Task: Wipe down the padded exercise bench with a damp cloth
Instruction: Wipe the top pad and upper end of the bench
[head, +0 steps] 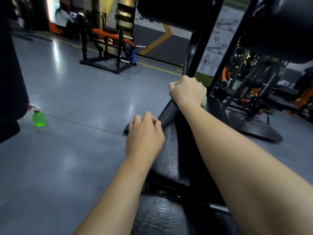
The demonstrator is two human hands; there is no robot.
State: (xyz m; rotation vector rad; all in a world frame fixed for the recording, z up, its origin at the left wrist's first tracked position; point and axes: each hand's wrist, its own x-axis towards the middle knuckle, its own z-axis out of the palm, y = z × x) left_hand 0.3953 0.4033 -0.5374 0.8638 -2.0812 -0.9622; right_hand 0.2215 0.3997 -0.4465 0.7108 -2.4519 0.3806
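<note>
The black padded bench [162, 216], covered in cracked, leathery vinyl, is stretched forward from bottom centre, its near end cut off. A smooth roller [166, 114] is fixed at its far end. The left hand [145, 134] is curled at the pad's edge, grip unclear. The right hand [187, 92] is clenched on a pale, mostly hidden cloth [204, 102].

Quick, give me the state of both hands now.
Left hand: fingers curled over the edge of the bench pad, gripping it.
Right hand: closed on a pale cloth, mostly hidden under it.
</note>
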